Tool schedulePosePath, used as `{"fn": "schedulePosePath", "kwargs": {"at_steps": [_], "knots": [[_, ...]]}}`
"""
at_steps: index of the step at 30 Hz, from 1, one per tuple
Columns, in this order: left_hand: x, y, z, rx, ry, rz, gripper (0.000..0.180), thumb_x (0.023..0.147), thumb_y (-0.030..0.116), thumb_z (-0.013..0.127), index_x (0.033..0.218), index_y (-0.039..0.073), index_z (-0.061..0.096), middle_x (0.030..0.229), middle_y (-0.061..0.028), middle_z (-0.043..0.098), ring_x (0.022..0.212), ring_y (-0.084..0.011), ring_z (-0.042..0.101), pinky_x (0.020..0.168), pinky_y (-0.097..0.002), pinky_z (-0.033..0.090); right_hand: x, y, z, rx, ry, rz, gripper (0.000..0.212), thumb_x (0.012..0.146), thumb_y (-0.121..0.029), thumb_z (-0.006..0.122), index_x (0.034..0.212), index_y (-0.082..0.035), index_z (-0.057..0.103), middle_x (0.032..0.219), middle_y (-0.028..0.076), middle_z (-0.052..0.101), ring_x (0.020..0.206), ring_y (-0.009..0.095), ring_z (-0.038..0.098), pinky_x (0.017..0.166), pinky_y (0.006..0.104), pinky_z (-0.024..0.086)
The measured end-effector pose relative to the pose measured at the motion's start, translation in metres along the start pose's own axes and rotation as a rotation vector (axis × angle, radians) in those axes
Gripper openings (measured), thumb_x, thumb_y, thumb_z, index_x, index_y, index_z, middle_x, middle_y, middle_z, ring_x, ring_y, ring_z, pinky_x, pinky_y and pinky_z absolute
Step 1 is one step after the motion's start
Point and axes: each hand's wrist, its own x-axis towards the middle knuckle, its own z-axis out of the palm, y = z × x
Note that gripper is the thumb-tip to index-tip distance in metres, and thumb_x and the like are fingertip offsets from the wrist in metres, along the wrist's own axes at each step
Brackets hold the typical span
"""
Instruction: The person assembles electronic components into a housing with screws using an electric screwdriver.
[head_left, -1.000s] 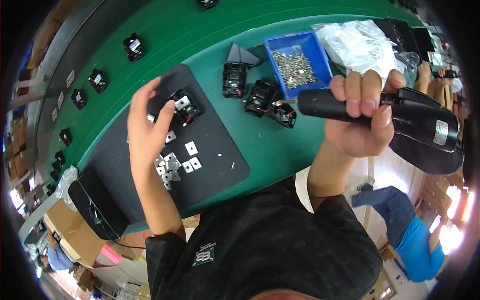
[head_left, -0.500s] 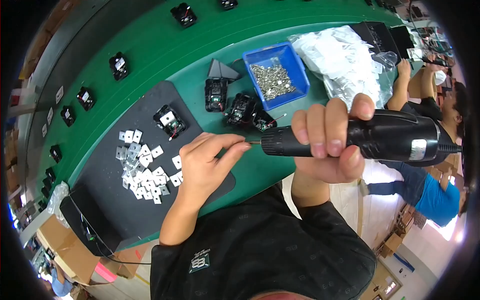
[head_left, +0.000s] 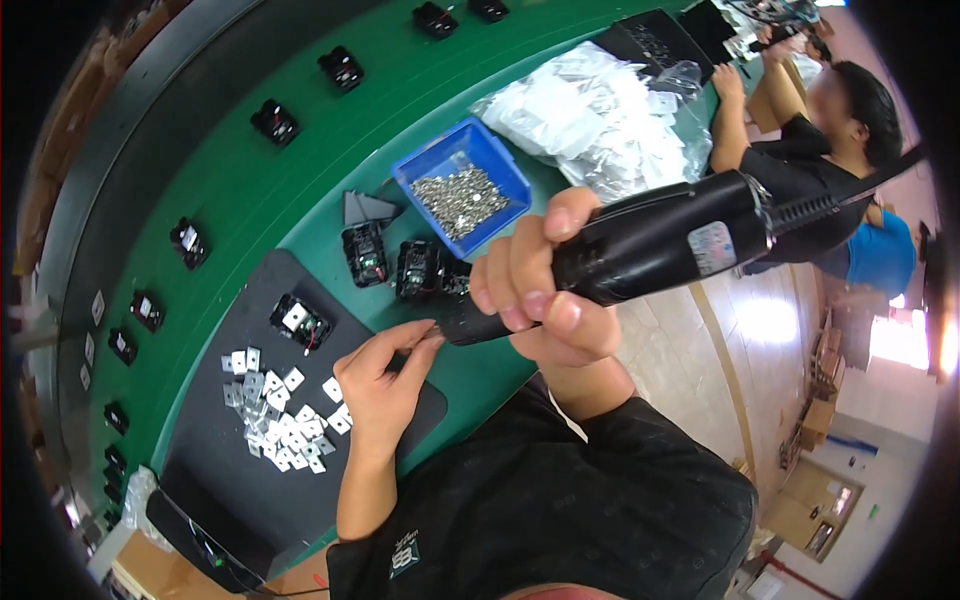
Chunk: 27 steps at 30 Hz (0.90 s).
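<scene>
My right hand [head_left: 545, 285] is wrapped round a black corded electric screwdriver [head_left: 660, 245], held sideways with its cord end raised to the right. At the driver's nose, my left hand [head_left: 385, 375] pinches thumb and forefinger together by the tip of the bit [head_left: 434, 332]. Whatever small thing sits between those fingertips is hidden. Left of that hand, a black plastic housing [head_left: 300, 322] with a white square plate in it lies on a dark mat [head_left: 215, 445]. A pile of small square metal plates [head_left: 285, 430], each with a hole, is spread nearby.
Beyond my hands stands a blue bin [head_left: 493, 225] of small metal screws [head_left: 460, 200]. More black housings [head_left: 364, 252] sit beside it. A bag of white parts [head_left: 590, 115] lies further right, near a co-worker [head_left: 800, 165]. Several housings [head_left: 275, 122] rest on the green belt [head_left: 225, 165].
The view has shifted, so the bin, mat and bag appear further left. The screwdriver has tilted, its cord end now higher than its nose. Both hands keep their grip.
</scene>
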Motion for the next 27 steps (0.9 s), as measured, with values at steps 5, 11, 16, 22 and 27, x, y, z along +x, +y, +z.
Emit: {"fn": "schedulePosePath", "kwargs": {"at_steps": [5,11,16,22,27], "knots": [[-0.009,-0.015,-0.002,-0.090,0.005,0.062,0.015,0.076,-0.006,0.070,0.091,-0.004,0.069,0.081,-0.0107,0.071,0.071,-0.0132,0.067,0.065,-0.0228,0.051,-0.001,0.001,0.003,0.038,0.005,0.000,0.047,0.078,-0.015,0.066,0.117,-0.012,0.041,0.069,-0.002,0.047,0.059,0.013,0.049,0.063,0.0304,0.043],[-0.007,-0.018,0.000,-0.019,0.009,0.181,0.014,0.076,-0.006,0.068,0.091,-0.006,0.067,0.077,-0.0142,0.068,0.067,-0.0175,0.066,0.063,-0.0241,0.050,-0.003,-0.002,0.005,0.034,0.076,0.053,0.048,0.076,-0.009,0.068,0.116,-0.009,0.041,0.063,0.000,0.045,0.054,0.014,0.046,0.058,0.0307,0.042],[-0.013,-0.035,-0.007,0.086,0.018,0.272,0.011,0.078,-0.005,0.065,0.089,-0.008,0.066,0.077,-0.0159,0.068,0.066,-0.0176,0.064,0.063,-0.0278,0.051,0.001,0.002,0.010,0.126,0.125,0.150,0.049,0.074,-0.005,0.072,0.115,-0.002,0.044,0.068,0.006,0.055,0.059,0.014,0.054,0.057,0.0278,0.044],[-0.021,-0.041,-0.009,0.043,-0.038,0.302,0.019,0.087,-0.006,0.059,0.105,-0.011,0.060,0.087,-0.0180,0.069,0.078,-0.0195,0.068,0.073,-0.0293,0.055,-0.002,0.008,0.006,0.151,0.041,0.174,0.052,0.074,-0.008,0.075,0.117,-0.001,0.046,0.071,0.004,0.057,0.061,0.010,0.053,0.062,0.0248,0.044],[-0.024,-0.032,-0.013,0.229,-0.011,0.395,0.022,0.083,-0.003,0.064,0.105,-0.007,0.062,0.086,-0.0148,0.069,0.076,-0.0201,0.068,0.069,-0.0295,0.054,-0.004,0.006,0.015,0.116,0.088,0.195,0.050,0.072,-0.008,0.073,0.115,-0.004,0.048,0.072,0.001,0.056,0.064,0.010,0.054,0.064,0.0267,0.043]]}}
